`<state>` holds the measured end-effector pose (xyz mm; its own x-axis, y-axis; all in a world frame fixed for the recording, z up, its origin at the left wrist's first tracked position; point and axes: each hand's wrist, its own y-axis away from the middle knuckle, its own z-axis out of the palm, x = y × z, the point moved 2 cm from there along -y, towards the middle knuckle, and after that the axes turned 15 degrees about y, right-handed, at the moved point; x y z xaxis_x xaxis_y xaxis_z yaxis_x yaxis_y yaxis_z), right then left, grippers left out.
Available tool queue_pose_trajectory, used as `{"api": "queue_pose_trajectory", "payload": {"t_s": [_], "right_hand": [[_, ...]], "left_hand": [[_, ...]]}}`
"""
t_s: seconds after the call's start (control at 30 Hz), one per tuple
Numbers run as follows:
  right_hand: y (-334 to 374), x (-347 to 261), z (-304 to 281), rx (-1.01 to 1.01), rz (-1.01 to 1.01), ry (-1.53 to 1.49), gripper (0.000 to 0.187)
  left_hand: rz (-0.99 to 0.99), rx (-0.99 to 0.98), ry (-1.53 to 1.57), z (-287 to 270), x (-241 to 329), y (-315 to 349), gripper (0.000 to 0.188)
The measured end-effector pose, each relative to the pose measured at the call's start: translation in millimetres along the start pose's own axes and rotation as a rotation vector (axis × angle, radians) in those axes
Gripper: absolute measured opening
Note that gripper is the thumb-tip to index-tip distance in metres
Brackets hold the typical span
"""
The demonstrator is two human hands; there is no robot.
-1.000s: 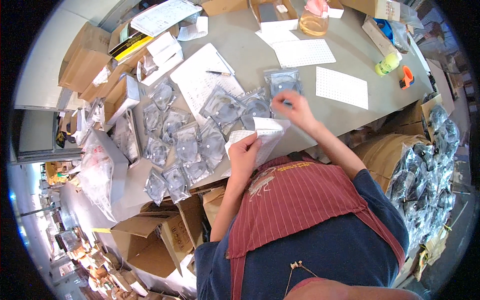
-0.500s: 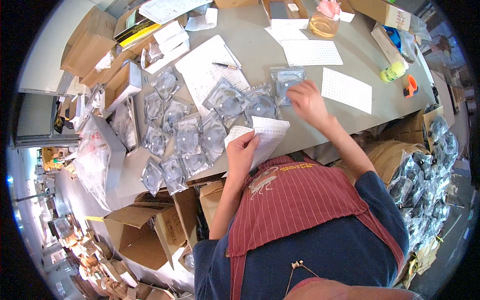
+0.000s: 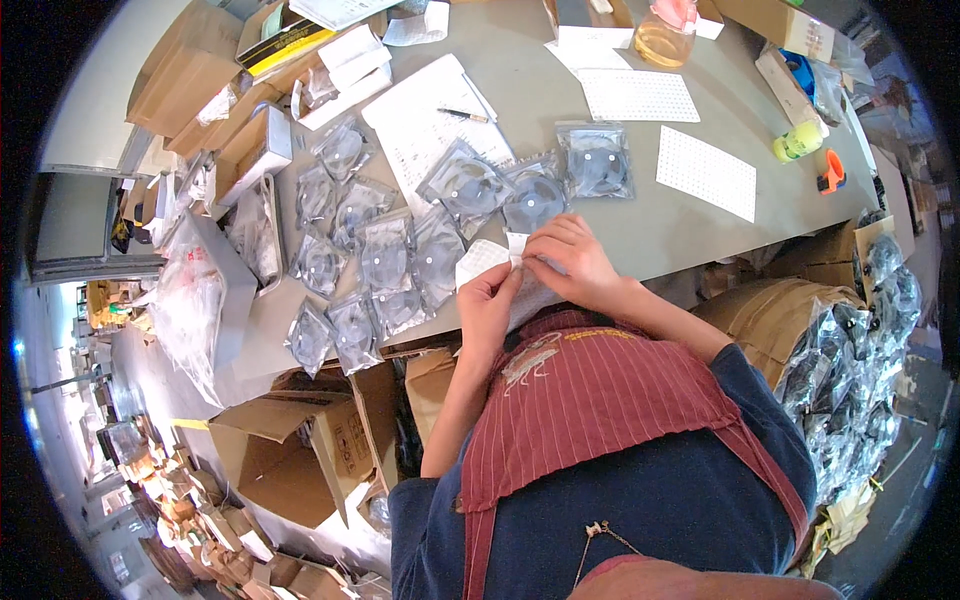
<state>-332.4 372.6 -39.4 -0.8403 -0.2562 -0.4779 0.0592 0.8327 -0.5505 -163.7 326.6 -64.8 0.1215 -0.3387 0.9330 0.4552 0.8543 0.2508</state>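
Near the table's front edge, my left hand (image 3: 487, 305) grips a bent white sheet of small round stickers (image 3: 481, 258) between thumb and fingers. My right hand (image 3: 575, 262) meets it there, fingertips pinched together at the sheet's upper edge; whether a loose sticker is between them is too small to see. Just beyond the hands lie clear plastic bags with dark coiled parts inside: one bag (image 3: 597, 160) apart at the right, another bag (image 3: 535, 200) and a larger bag (image 3: 466, 190) beside it. Small white dots show on several bags. Further bags (image 3: 387, 255) cluster to the left.
Two dotted white sheets, a far sheet (image 3: 640, 96) and a right sheet (image 3: 706, 172), lie on the grey table (image 3: 640, 225). Written papers with a pen (image 3: 463, 115) lie behind the bags. A jar of amber liquid (image 3: 664, 42), a yellow-green bottle (image 3: 797, 142) and an open carton (image 3: 290, 460) stand around.
My right hand has come back from the bag at the right to the sticker sheet in my left hand. That bag is now uncovered.
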Motion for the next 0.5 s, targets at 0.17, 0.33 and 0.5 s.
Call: {"api": "queue_pose_trajectory", "payload": {"t_s": [0.17, 0.33, 0.5], "right_hand": [[3, 37, 20, -0.105, 0.140, -0.102, 0.007], [-7, 87, 34, 0.047, 0.043, 0.412, 0.007], [4, 87, 38, -0.324, -0.133, 0.642, 0.014]], "left_hand": [[0.014, 0.023, -0.043, -16, -14, 4, 0.022], [-0.027, 0.023, -0.081, -26, -11, 9, 0.025], [-0.065, 0.041, 0.045, -36, -5, 15, 0.024]]}}
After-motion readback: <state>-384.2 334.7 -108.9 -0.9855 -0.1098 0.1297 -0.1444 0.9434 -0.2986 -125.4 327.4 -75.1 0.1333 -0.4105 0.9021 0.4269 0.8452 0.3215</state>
